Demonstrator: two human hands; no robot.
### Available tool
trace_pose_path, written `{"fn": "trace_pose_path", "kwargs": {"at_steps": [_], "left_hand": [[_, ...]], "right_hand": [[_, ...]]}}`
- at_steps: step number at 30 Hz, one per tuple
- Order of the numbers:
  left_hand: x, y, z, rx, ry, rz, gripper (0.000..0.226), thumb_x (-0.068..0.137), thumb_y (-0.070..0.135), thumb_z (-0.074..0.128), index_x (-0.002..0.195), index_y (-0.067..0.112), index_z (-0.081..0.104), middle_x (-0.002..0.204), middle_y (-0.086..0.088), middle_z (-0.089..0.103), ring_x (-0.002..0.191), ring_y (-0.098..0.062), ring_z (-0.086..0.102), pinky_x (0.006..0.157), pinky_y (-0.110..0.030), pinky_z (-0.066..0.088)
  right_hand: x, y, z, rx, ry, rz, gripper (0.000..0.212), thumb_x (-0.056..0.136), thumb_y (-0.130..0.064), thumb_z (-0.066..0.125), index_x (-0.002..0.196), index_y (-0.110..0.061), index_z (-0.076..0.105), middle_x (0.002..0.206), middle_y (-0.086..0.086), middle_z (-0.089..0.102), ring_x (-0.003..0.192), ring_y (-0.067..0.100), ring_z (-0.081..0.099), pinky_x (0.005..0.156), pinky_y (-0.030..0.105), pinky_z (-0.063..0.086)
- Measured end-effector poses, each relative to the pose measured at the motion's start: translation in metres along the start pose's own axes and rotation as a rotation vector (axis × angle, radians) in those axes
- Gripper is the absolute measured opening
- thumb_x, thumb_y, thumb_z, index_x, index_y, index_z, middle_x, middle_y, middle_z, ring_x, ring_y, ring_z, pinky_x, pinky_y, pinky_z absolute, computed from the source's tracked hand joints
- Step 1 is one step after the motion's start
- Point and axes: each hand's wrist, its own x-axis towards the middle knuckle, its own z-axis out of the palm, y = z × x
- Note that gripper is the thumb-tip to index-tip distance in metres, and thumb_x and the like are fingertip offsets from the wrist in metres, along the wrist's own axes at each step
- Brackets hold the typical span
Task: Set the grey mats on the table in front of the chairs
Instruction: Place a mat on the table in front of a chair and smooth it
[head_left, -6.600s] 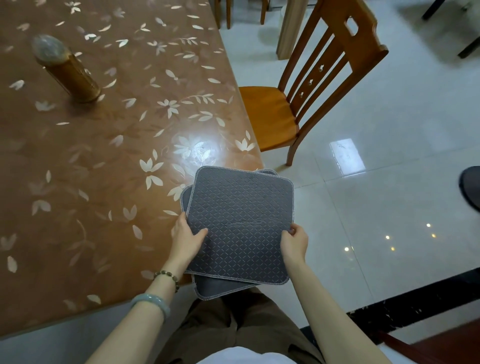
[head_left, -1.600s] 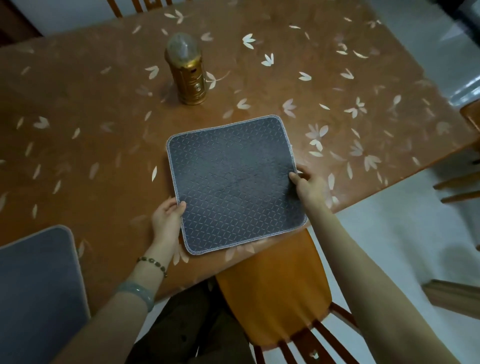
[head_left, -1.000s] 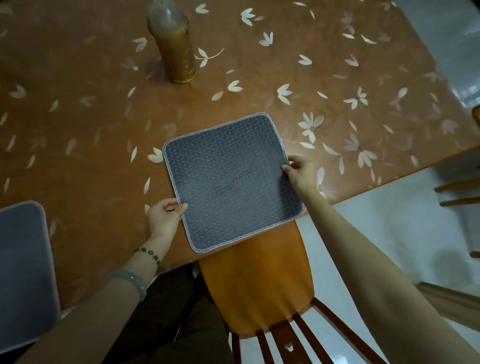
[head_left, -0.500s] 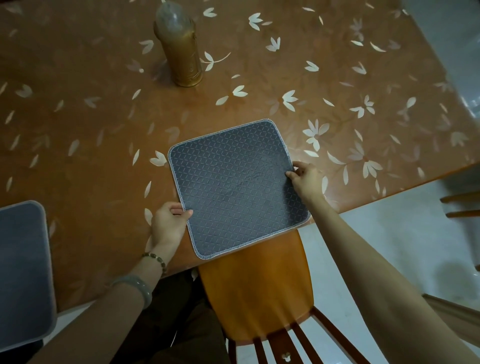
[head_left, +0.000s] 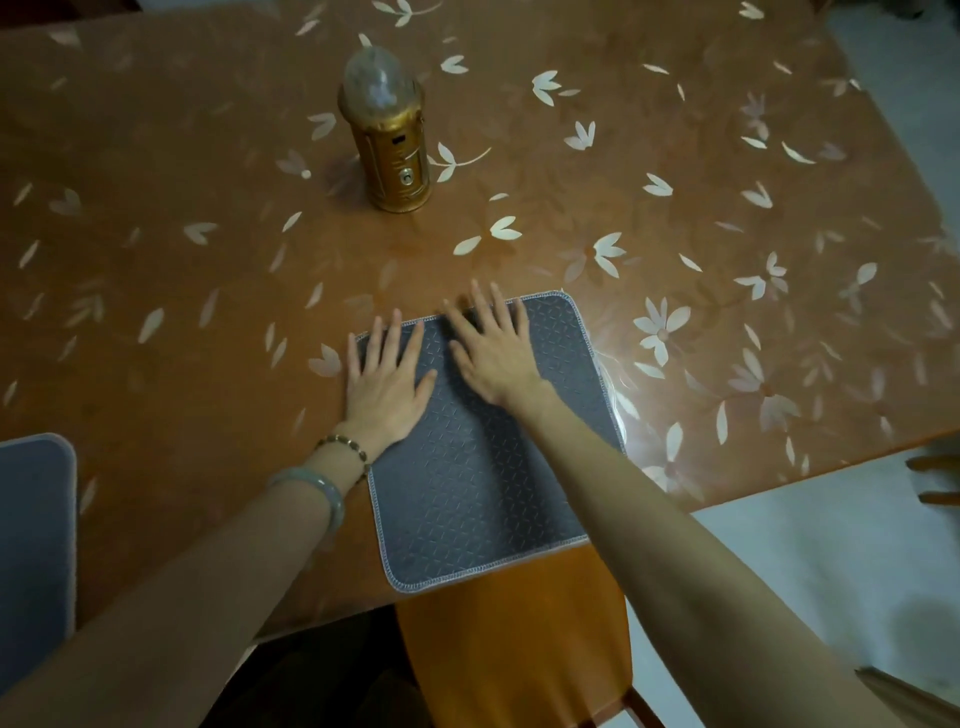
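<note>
A grey quilted mat (head_left: 483, 483) lies flat on the brown flowered table (head_left: 701, 218), at its near edge and directly above an orange wooden chair seat (head_left: 519, 639). Its near edge slightly overhangs the table. My left hand (head_left: 387, 379) rests palm down with fingers spread on the mat's far left corner. My right hand (head_left: 491, 348) lies flat on the mat's far middle, fingers spread too. Neither hand grips anything. A second grey mat (head_left: 34, 535) lies on the table at the far left, cut off by the frame.
A gold cylindrical lantern (head_left: 387, 140) with a clear dome stands upright on the table beyond the mat. Pale tiled floor (head_left: 831, 571) shows at the right. Part of another wooden chair (head_left: 935, 478) pokes in at the right edge.
My hands let go of the mat's side edges and now press flat on its far part. The mat lies flat on the table near the edge.
</note>
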Motion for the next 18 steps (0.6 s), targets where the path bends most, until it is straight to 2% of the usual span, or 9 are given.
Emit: {"fn": "trace_pose_path", "kwargs": {"at_steps": [5, 10, 13, 15, 18], "left_hand": [[0.008, -0.001, 0.017, 0.036, 0.004, -0.011, 0.066, 0.093, 0.056, 0.006, 0.151, 0.028, -0.01, 0.162, -0.004, -0.009, 0.149, -0.026, -0.01, 0.113, -0.052, -0.014], [0.008, 0.002, 0.014, 0.025, 0.009, -0.019, 0.065, 0.093, 0.059, 0.002, 0.148, 0.029, -0.015, 0.161, -0.004, -0.013, 0.147, -0.023, -0.015, 0.115, -0.052, -0.014], [0.002, -0.008, 0.009, -0.035, 0.067, -0.109, 0.072, 0.092, 0.063, 0.001, 0.152, 0.023, -0.009, 0.156, -0.003, -0.018, 0.146, -0.021, -0.015, 0.115, -0.048, -0.016], [-0.006, -0.016, 0.01, -0.043, 0.056, -0.125, 0.076, 0.092, 0.065, 0.001, 0.152, 0.02, -0.009, 0.157, -0.004, -0.017, 0.147, -0.022, -0.013, 0.116, -0.048, -0.014], [-0.012, -0.02, 0.017, -0.049, 0.023, -0.104, 0.077, 0.092, 0.065, 0.003, 0.151, 0.019, -0.011, 0.16, -0.006, -0.013, 0.147, -0.02, -0.015, 0.118, -0.049, -0.01]], "right_hand": [[0.008, -0.005, 0.027, -0.09, -0.045, -0.035, 0.057, 0.098, -0.048, 0.011, 0.151, -0.03, 0.001, 0.162, 0.007, -0.001, 0.148, 0.03, -0.004, 0.117, 0.054, -0.004], [0.01, -0.004, 0.021, -0.021, -0.081, -0.023, 0.059, 0.098, -0.052, 0.013, 0.151, -0.03, 0.001, 0.162, 0.006, -0.004, 0.148, 0.026, -0.009, 0.115, 0.048, -0.012], [0.004, 0.021, 0.013, 0.127, -0.021, 0.144, 0.063, 0.096, -0.058, 0.016, 0.151, -0.031, 0.004, 0.161, 0.007, -0.004, 0.147, 0.025, -0.01, 0.113, 0.046, -0.016], [-0.006, 0.046, 0.011, 0.098, 0.022, 0.236, 0.064, 0.096, -0.058, 0.018, 0.151, -0.03, 0.005, 0.161, 0.009, -0.003, 0.148, 0.027, -0.009, 0.115, 0.047, -0.013], [-0.015, 0.068, 0.013, 0.061, 0.029, 0.265, 0.063, 0.096, -0.057, 0.018, 0.151, -0.029, 0.005, 0.161, 0.01, -0.002, 0.148, 0.029, -0.007, 0.117, 0.047, -0.008]]}}
